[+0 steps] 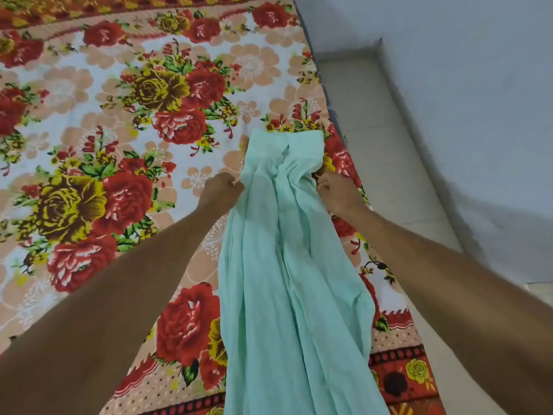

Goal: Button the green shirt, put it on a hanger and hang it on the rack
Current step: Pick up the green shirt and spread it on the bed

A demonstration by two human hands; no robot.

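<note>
The pale green shirt (287, 265) hangs bunched in long folds between my two hands, its far end lying on the bed. My left hand (221, 190) pinches the shirt's left edge with curled fingers. My right hand (338, 194) grips the right edge in the same way. Both arms reach forward over the bed. Buttons are hidden in the folds. No hanger or rack is in view.
The bed (119, 130) with a red and yellow floral sheet fills the left and middle. Its right edge runs down beside a strip of pale tiled floor (374, 121) and a grey-white wall (478, 100).
</note>
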